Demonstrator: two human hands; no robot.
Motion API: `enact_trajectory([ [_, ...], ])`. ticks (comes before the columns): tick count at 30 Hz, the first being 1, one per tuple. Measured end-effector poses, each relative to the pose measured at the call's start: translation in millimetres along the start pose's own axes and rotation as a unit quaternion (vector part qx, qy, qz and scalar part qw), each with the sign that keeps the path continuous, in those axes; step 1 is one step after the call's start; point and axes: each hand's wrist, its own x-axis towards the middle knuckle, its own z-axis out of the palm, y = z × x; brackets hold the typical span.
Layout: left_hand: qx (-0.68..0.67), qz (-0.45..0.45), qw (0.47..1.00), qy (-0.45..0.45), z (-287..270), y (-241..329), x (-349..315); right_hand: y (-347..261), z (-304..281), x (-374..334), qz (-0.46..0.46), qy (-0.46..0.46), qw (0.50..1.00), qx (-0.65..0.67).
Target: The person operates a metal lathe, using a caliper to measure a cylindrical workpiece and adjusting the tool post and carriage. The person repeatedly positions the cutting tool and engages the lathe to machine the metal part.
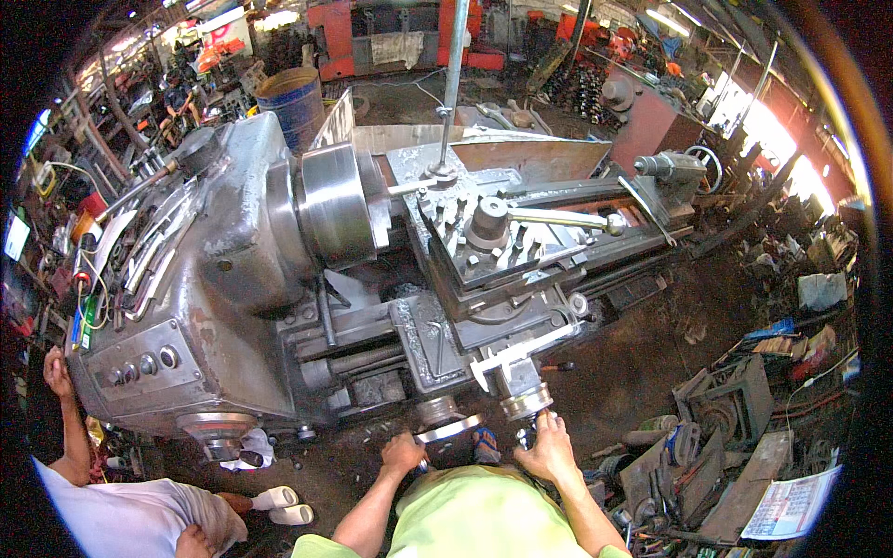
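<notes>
Both hands [479, 451] seemingly gripping lathe handwheels [446, 430]

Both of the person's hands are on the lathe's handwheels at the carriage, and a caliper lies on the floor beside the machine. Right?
Not quite. In the head view the left hand and right hand do grip the handwheels, but the caliper rests on the lathe's carriage, not on the floor.

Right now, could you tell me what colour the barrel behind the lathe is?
The barrel is blue with a rusty brown rim, seen in the head view.
</notes>
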Motion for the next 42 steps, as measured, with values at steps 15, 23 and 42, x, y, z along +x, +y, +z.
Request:
enact_trajectory([
  [15,0.001,-0.006,1.000,-0.015,1.7,-0.9,3.7,42.1,-25.3,13.9,0.026,-0.129,0.927,0.351],
  [23,0.006,0.002,1.000,0.005,5.7,-2.1,5.9,63.4,-15.4,23.0,0.011,-0.165,0.903,0.398],
  [42,-0.007,0.000,0.999,-0.036,4.7,-11.1,10.5,46.8,42.6,31.1,0.168,-0.137,0.976,-0.019],
])
